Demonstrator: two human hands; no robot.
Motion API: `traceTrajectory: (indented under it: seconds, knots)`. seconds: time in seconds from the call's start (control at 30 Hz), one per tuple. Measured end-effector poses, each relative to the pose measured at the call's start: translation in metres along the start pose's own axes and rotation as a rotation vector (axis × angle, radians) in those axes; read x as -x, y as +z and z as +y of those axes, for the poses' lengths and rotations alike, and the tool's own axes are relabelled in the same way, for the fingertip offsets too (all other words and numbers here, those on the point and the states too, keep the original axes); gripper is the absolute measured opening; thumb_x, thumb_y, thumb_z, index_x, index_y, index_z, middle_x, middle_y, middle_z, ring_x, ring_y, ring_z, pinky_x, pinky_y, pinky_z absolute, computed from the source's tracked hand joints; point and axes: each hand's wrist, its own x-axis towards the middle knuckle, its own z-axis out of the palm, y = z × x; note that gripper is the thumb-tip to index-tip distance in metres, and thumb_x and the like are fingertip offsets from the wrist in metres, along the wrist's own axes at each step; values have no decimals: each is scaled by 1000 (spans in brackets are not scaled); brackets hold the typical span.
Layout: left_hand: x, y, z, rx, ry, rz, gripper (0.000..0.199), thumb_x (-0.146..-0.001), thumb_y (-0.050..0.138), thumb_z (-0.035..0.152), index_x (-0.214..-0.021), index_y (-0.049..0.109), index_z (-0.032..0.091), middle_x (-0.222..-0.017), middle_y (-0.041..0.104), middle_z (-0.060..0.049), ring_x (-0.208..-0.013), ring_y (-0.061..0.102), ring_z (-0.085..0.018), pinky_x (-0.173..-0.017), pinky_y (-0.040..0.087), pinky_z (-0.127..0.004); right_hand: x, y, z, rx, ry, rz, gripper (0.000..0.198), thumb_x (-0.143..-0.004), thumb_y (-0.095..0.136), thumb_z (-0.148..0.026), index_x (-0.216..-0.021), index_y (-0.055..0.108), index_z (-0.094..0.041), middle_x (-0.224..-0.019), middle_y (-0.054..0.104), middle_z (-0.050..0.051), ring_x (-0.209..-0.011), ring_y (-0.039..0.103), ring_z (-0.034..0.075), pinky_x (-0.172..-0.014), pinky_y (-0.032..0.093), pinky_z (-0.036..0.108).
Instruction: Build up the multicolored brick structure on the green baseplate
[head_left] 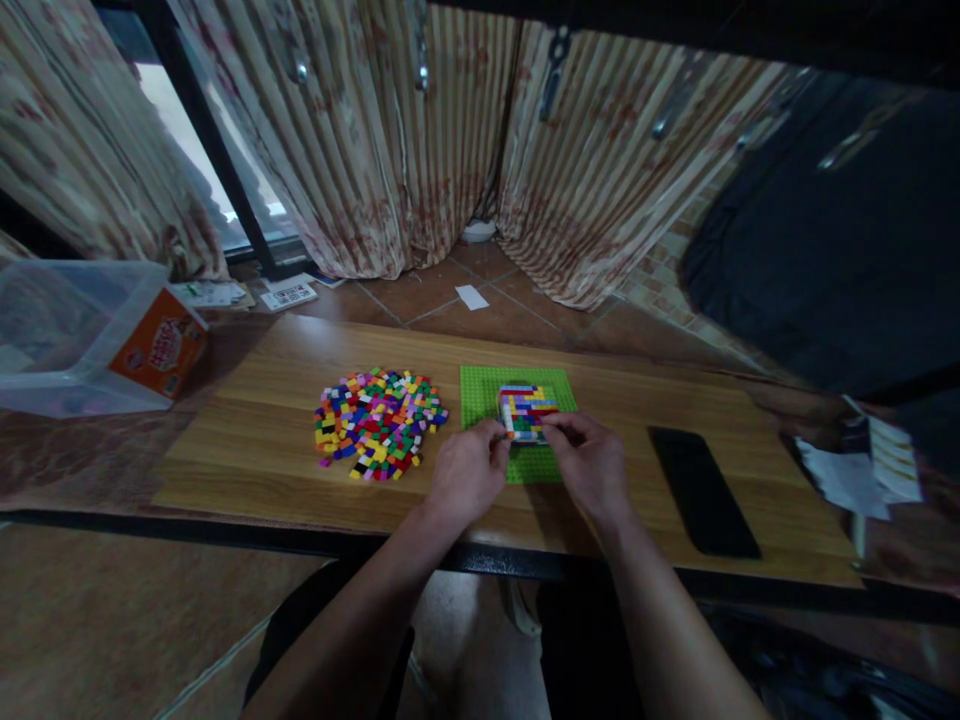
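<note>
A small block structure of many-coloured toy bricks [529,408] stands on a green studded baseplate [480,385]. At its near left corner is my left hand [471,468], fingers closed in a pinch against the bricks. My right hand [594,462] reaches the structure's right side with thumb and forefinger brought together; whatever lies between those fingertips is too small to make out. Left of the baseplate, a loose heap of small toy bricks [379,425] in mixed colours is spread on the wooden board [247,440].
A black phone-like slab [703,490] lies right of my right hand. A clear plastic bin [82,330] with an orange label stands at the far left. Papers [847,475] lie at the right. Striped curtains [390,150] hang behind the board.
</note>
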Motion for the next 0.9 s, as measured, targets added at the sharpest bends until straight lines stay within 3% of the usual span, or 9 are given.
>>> traceTrajectory:
  seconds: [0.1, 0.3, 0.57, 0.9]
  knots:
    - [0, -1, 1, -8, 4, -2, 22, -90, 51, 27, -100, 69, 20, -77, 72, -4, -68, 66, -17, -66, 49, -27, -1, 0, 6, -51, 25, -8, 19, -80, 62, -35, -82, 72, -20, -88, 70, 6, -78, 64, 19, -75, 50, 35]
    - [0, 0, 1, -8, 11, 3, 22, -90, 50, 25, -100, 69, 20, -77, 72, -4, -69, 66, -18, -68, 48, -28, -1, 1, 2, -4, 53, 4, 16, -74, 65, -33, -78, 73, -19, -77, 64, 2, -60, 51, 13, -59, 43, 29]
    - [2, -1, 2, -10, 16, -5, 21, -91, 49, 25, -100, 68, 19, -82, 73, -5, -72, 67, -18, -68, 48, -28, -2, 3, 2, -69, 77, 5, 11, -72, 66, -28, -73, 72, -20, -81, 67, 4, -68, 57, 16, -66, 44, 32]
    - [2, 3, 1, -22, 0, 3, 21, -90, 50, 27, -102, 66, 20, -86, 74, -5, -76, 69, -20, -69, 50, -29, -1, 5, 1, 0, 53, -12, 13, -73, 64, -29, -73, 74, -21, -79, 66, 3, -66, 55, 16, -64, 43, 31]
